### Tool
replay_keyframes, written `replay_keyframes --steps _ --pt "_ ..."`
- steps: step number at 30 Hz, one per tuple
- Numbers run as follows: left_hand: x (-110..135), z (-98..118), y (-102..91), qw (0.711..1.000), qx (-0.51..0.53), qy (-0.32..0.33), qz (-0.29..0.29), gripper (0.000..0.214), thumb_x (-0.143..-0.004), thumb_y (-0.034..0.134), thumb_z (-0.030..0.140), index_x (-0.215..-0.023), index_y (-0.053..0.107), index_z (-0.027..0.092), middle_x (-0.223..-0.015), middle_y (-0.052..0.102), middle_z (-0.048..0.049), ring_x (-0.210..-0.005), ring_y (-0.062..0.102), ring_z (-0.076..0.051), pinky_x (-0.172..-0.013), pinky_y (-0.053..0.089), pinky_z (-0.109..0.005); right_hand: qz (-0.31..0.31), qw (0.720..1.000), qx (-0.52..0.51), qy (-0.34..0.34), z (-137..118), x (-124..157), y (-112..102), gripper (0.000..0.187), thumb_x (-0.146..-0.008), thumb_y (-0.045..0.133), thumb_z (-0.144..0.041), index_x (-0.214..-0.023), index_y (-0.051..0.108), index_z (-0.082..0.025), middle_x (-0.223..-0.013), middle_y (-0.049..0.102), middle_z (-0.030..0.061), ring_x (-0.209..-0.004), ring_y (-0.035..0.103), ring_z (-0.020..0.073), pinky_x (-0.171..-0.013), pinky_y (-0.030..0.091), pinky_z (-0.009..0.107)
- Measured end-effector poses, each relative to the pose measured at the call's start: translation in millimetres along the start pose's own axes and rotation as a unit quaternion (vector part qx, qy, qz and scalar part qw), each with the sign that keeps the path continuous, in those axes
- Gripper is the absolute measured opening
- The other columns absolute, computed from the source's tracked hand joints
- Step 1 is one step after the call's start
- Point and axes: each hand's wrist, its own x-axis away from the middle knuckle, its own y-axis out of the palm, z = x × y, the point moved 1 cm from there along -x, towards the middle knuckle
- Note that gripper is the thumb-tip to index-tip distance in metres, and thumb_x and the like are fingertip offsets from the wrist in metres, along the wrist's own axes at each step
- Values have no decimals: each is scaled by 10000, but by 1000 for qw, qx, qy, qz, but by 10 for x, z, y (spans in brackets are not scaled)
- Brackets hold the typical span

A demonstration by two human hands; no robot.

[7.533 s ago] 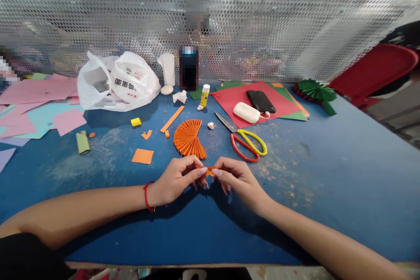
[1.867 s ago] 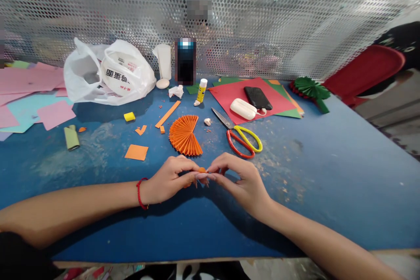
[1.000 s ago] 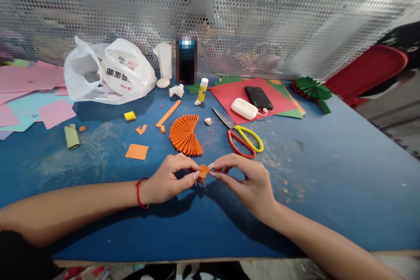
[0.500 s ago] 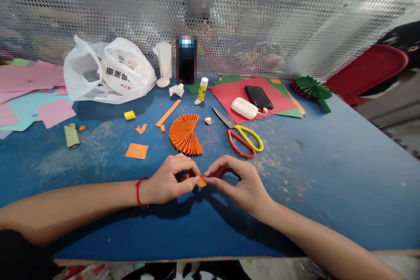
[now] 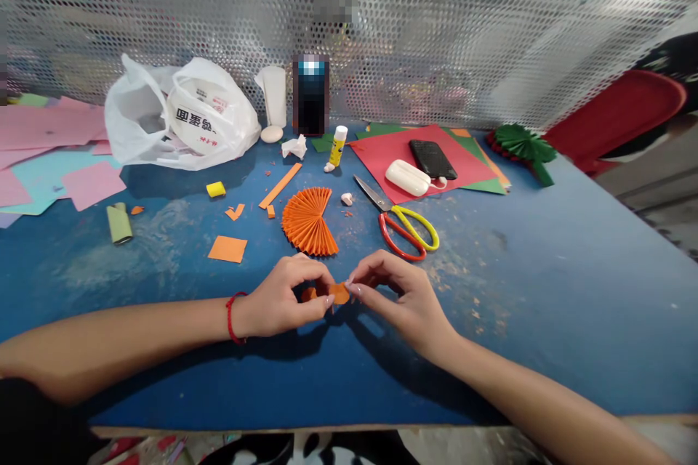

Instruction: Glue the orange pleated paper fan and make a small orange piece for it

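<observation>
A small orange paper piece [image 5: 339,294] is held low over the near part of the table between my two hands. My left hand [image 5: 289,296] pinches its left side between thumb and fingers, and part of the paper shows inside the curled hand. At its right edge, the thumb and fingertips of my right hand [image 5: 402,301] are pinched together on it. Just beyond the hands lies a pleated orange paper fan [image 5: 308,224], spread into a partial circle. Scissors [image 5: 397,221] with one red and one yellow handle rest open to the right of the fan.
A glue stick [image 5: 338,146] stands behind the fan. Orange paper scraps [image 5: 227,248] lie left of it. A white plastic bag [image 5: 182,120] and coloured sheets are at the back left. Red paper [image 5: 371,160] holds a white case and black item; a green folded paper piece [image 5: 523,149] lies right.
My right fingertips have shifted slightly right and up along the small orange paper, exposing more of it. My left hand stays almost in place. The fan and scissors lie as before.
</observation>
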Motion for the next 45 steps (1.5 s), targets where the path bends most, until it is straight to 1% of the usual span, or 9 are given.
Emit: replay_keyframes --steps 3,6,11,16,20,27,33,40,45 --pt "-4 -19 -14 999 38 -12 6 184 -851 582 282 -749 658 149 -697 667 -5 -667 562 -116 -669 417 -229 2 1000 6 -12 6 -1 -10 100 -856 708 -285 -822 677 -196 -751 693 2 -665 653 122 -617 522 231" --pt "-13 -40 -19 995 94 -17 7 215 -867 567 302 -734 632 146 -662 661 2 -617 557 -104 -648 420 -222 -18 999 10 -29 -5 5 -15 58 -872 689 -263 -869 712 -210 -790 728 8 -695 674 126 -646 535 232" --pt "-17 -73 -10 988 150 -29 4 182 -838 567 289 -729 596 145 -635 641 5 -579 550 -103 -604 423 -217 -50 994 37 -85 -48 20 -19 116 -901 633 -218 -955 736 -221 -860 758 30 -748 694 142 -672 552 247" --pt "-15 -79 -3 985 169 -26 -2 171 -828 566 280 -723 581 146 -627 626 9 -569 543 -99 -592 420 -214 -13 979 96 -179 -13 7 -31 116 -868 678 -178 -967 723 -217 -856 762 39 -748 709 153 -683 574 259" --pt "-21 -67 -5 988 151 -27 -3 159 -821 559 260 -712 580 146 -631 634 6 -579 546 -99 -602 416 -213 -11 965 119 -231 19 -5 -37 120 -885 674 -173 -980 727 -222 -850 771 45 -770 728 169 -703 588 278" --pt "-25 -71 -9 994 112 -13 -10 186 -835 556 283 -710 595 151 -649 653 -3 -597 559 -107 -629 425 -221 8 974 100 -201 -4 -11 -26 112 -877 674 -162 -921 739 -242 -841 781 20 -767 749 160 -709 606 258" --pt "-26 -66 -5 996 89 -24 -9 186 -840 570 278 -711 610 150 -651 659 -4 -617 569 -109 -636 423 -220 31 979 123 -159 -21 6 -32 40 -840 735 -210 -871 726 -233 -777 774 2 -666 735 149 -643 595 230" --pt "-24 -65 -8 996 83 -21 -13 187 -844 564 280 -720 605 145 -654 655 -7 -619 563 -110 -637 415 -225 40 980 122 -153 -47 12 -31 29 -833 744 -226 -846 719 -228 -753 767 -7 -641 724 139 -631 597 220" --pt "6 -14 -16 998 46 31 7 187 -834 537 312 -767 605 151 -691 648 -7 -647 555 -121 -668 414 -247 55 980 126 -144 -63 13 -51 64 -811 765 -193 -826 710 -223 -737 758 -13 -636 715 131 -618 585 206"
